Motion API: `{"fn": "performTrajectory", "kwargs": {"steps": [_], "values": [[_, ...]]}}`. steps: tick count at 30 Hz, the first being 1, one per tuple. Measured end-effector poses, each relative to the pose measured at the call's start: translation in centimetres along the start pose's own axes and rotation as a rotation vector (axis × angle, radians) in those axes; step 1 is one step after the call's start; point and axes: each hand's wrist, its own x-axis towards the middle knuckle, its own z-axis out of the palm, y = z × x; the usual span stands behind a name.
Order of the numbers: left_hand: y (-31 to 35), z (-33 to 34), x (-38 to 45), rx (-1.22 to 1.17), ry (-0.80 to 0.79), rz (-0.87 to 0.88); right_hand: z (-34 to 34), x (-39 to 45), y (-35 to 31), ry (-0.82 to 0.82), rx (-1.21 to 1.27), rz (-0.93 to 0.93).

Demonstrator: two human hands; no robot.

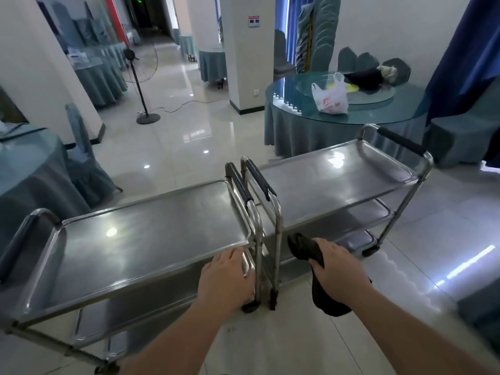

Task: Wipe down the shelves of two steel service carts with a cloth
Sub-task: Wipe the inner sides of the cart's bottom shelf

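Two steel service carts stand end to end in front of me, their padded handles almost touching in the middle. The left cart [130, 239] shows a bare top shelf and lower shelves beneath. The right cart [332, 180] also has a bare top shelf and two lower shelves. My left hand [226, 277] rests on the near right corner of the left cart's top shelf, fingers over the rim. My right hand [338, 269] grips a dark cloth [305, 249] in front of the right cart's near edge; the cloth hangs below the hand.
A round glass-topped table [405, 109] with a white plastic bag [330, 96] stands behind the right cart. Another draped table [27, 174] and a covered chair [84, 163] are at the left. A standing fan [140, 77] and a white pillar [243, 50] stand farther back on the tiled floor.
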Motion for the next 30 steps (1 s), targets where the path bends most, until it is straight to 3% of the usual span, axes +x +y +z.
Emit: {"fn": "performTrajectory", "kwargs": {"steps": [12,18,30], "values": [[-3.1,0.6,16.8,-0.204,-0.065,-0.092,1.7,18.7,-1.2,-0.024,-0.106,-0.082],[-6.2,0.3,24.1,-0.196,-0.101,-0.109,2.8,26.8,-2.5,-0.025,-0.114,-0.139],[-8.0,2.6,27.8,-0.304,-0.094,-0.436,9.8,39.4,-4.5,-0.185,-0.246,-0.636]]}}
